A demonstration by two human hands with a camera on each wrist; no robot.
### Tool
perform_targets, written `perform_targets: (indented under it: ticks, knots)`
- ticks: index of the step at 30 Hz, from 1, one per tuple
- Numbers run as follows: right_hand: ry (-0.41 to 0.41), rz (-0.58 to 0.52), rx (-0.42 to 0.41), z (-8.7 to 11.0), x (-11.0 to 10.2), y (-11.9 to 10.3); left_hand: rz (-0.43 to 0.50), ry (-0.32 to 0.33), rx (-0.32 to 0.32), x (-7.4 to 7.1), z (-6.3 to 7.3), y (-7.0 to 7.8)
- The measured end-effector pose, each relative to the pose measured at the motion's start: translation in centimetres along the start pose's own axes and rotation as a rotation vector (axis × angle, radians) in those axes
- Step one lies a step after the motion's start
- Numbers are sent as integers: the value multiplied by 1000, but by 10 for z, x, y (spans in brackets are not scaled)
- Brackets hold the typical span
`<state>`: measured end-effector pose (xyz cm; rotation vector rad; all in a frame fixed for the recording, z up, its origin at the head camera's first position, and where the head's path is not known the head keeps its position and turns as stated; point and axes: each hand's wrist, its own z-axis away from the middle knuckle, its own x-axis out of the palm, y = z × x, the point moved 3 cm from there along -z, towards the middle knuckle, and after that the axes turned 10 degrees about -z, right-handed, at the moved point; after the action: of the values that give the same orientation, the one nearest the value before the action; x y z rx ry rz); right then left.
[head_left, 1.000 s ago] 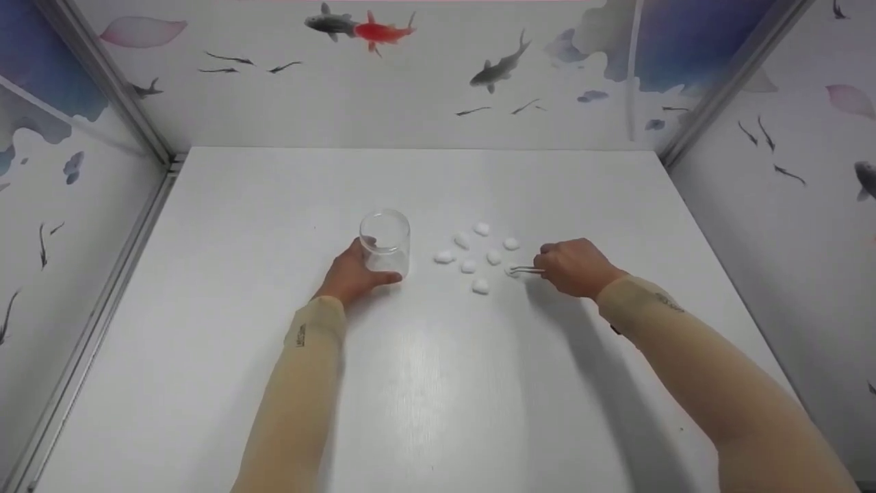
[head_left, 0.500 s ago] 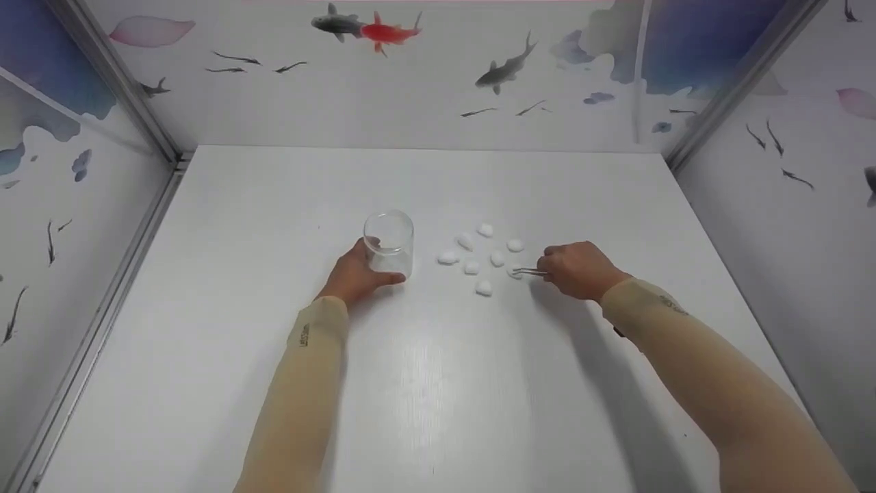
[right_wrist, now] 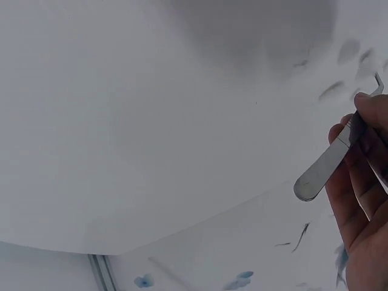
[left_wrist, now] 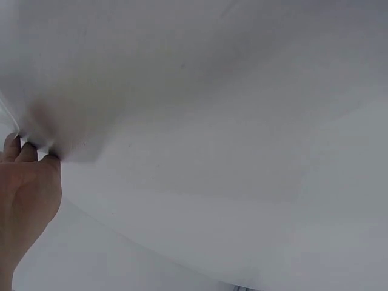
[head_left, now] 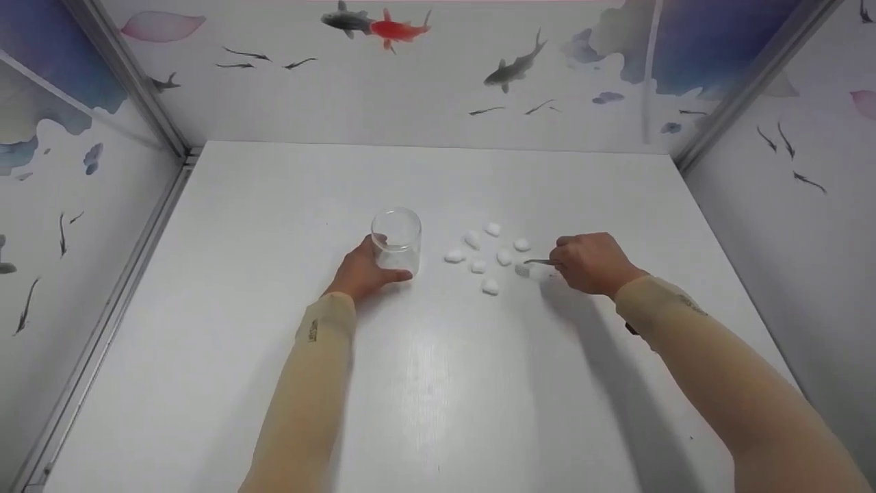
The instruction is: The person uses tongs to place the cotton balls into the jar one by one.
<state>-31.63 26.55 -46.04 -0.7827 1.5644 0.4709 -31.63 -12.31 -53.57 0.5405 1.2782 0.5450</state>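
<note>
My left hand (head_left: 366, 272) grips a clear glass jar (head_left: 406, 257) from its left side, the thumb across the near side and the fingers behind. The jar stands upright, its open rim facing up. My right hand (head_left: 594, 262) pinches metal tweezers (right_wrist: 327, 167) with bent tips, held between thumb and fingers; in the head view the tips point left. Just under those tips is a blurred white cotton ball (head_left: 522, 270); I cannot tell whether the tweezers hold it. More cotton balls, several of them, lie loosely between jar and tweezers, among them a near one (head_left: 490, 287).
The white table (head_left: 438, 383) is bounded by a back wall (head_left: 410, 103) and side walls printed with fish and ink-wash patterns. Metal rails (head_left: 123, 301) run along the left edge. Both forearms wear beige sleeves (head_left: 308, 383).
The tweezers' tips have risen slightly off the rightmost cotton ball's spot, together with my right hand. My left hand keeps its grip on the jar. The head view has shifted a little.
</note>
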Motion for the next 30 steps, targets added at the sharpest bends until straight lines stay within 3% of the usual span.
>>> perform_targets:
  ticks: [6,14,21,30]
  knots:
    - [77,-9,-45,-24,-29,-15,11,-5,-14,1,1,5]
    - [168,-42,-160,-93,-53,-64,11,12,-34,0,1,1]
    - [134,-51,-216,-142,-48,-103,39,14,-52,2,0,0]
    - [111,-70,-280,-164,-31,-120,30,28,-62,-1,0,-1]
